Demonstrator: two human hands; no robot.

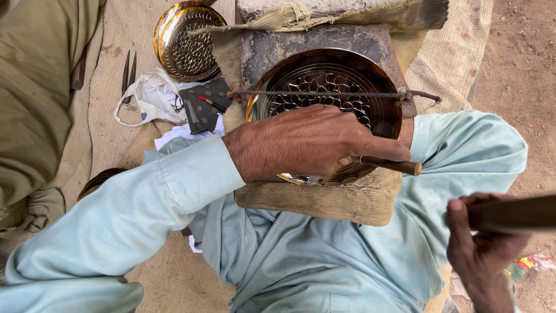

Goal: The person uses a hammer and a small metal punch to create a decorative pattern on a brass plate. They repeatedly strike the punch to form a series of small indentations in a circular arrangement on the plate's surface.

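A round brass plate (324, 69) with an engraved petal pattern lies on a dark stone block, held down by a twisted cord (324, 94) across it. My left hand (307, 142) rests on the plate's near rim, shut on a thin wooden-handled tool (394, 166) that pokes out to the right. My right hand (480, 249), at the lower right, grips a dark wooden handle (515, 213) that runs off the right edge; its head is out of view.
A second engraved brass plate (185, 40) leans at the upper left. Beside it lie a white plastic bag (147, 95), a dark cloth pouch (202, 104) and metal shears (128, 72) on burlap. A padded burlap cushion (324, 200) sits on my lap. Olive cloth fills the left.
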